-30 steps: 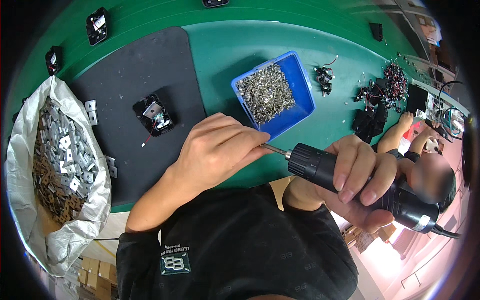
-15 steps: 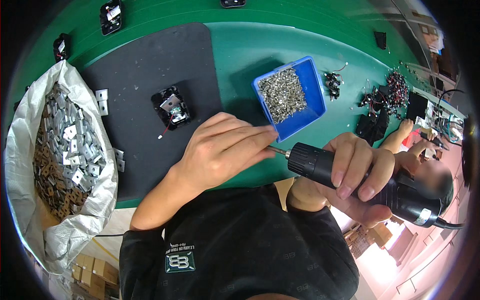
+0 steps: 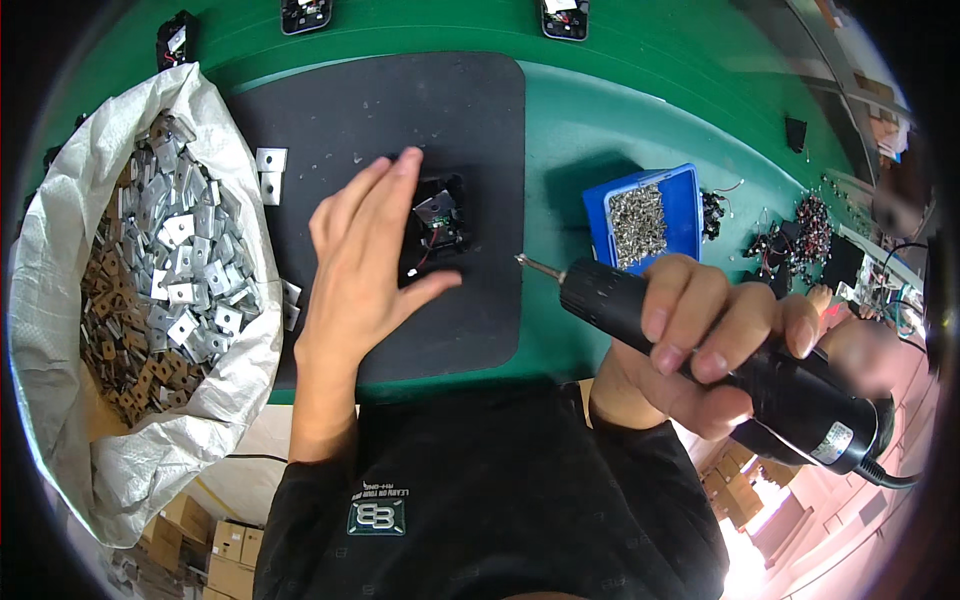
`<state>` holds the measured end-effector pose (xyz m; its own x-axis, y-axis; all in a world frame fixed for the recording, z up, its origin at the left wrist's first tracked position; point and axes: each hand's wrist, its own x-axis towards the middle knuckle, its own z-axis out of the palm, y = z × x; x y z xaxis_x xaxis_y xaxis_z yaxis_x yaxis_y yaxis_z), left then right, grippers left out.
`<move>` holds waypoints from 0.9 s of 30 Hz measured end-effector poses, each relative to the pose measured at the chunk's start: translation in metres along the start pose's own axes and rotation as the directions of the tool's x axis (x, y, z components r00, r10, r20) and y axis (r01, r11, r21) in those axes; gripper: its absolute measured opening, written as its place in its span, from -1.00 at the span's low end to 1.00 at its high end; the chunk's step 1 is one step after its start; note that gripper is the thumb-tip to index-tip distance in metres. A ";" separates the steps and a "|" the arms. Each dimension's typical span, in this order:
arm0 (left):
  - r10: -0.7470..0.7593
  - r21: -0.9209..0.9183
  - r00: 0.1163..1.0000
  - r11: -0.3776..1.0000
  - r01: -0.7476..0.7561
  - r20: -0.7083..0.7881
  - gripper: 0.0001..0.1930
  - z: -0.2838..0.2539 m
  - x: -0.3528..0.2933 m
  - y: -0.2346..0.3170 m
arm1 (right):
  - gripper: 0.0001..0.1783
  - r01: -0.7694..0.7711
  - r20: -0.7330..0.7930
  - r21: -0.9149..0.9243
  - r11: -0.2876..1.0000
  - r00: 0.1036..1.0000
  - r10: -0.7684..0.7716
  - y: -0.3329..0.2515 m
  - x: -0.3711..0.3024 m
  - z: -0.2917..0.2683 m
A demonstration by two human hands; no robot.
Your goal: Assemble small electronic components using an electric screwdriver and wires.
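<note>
Head view: left hand [image 3: 355, 270] over the dark mat [image 3: 440, 110], fingers spread and pointing up-frame, thumb well out to the side, grip wide and nothing seen in it. Just beside it, partly behind its fingers, the black case [image 3: 462, 235]; can't tell whether hand and case touch. Case lies on the mat, open side up, metal plate [image 3: 433, 208] inside, red wire [image 3: 430, 250] with white plug out its lower left.

Right hand [image 3: 705, 335] wrapped round the black driver [image 3: 610, 298], fingers closed on the body. Driver held tilted, bit [image 3: 540, 266] pointing up-left toward the case, well apart from it. Something small and bright at the bit tip, too small to tell. Cord [image 3: 888, 480] leaves the rear end, lower right.

Blue bin [image 3: 686, 205] just beyond the driver on the green table [image 3: 560, 130], screws [image 3: 638, 225] in it. Small wired part right of bin; wire pile [image 3: 810, 225] farther right. White sack [image 3: 250, 300] at left, full of plates; two loose plates [image 3: 271, 175] on mat beside it. Three more cases along the far side. Cartons [image 3: 235, 565] lower left. Co-worker's hand [image 3: 820, 297] at far right.
</note>
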<state>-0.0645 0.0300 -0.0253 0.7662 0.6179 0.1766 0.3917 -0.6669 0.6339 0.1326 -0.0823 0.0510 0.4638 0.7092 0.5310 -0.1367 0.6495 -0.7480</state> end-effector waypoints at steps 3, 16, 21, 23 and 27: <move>-0.010 -0.039 1.000 0.999 0.010 0.003 -0.01 0.001 0.006 0.002 | -0.46 -0.024 -0.030 -0.045 0.999 0.999 0.022 0.009 0.003 0.013; -0.016 -0.180 0.999 0.983 0.025 0.048 -0.24 -0.004 0.011 0.002 | -0.44 -0.080 0.090 -0.096 0.992 0.992 0.089 0.036 0.004 0.019; -0.029 -0.182 0.998 0.983 0.040 0.061 -0.24 -0.004 0.011 0.002 | -0.44 -0.088 0.081 -0.112 0.990 0.992 0.097 0.040 0.002 0.019; -0.024 -0.179 0.998 0.983 0.033 0.054 -0.24 -0.004 0.011 0.002 | -0.45 -0.088 0.081 -0.114 0.990 0.992 0.098 0.041 0.002 0.018; -0.006 -0.188 0.999 0.982 0.014 0.044 -0.23 -0.002 0.012 0.001 | -0.48 -0.054 0.165 -0.056 0.997 0.984 0.062 0.041 0.004 0.015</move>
<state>-0.0559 0.0380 -0.0213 0.7857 0.6027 0.1392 0.2996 -0.5676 0.7669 0.1162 -0.0483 0.0284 0.3031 0.7838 0.5421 -0.1125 0.5943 -0.7964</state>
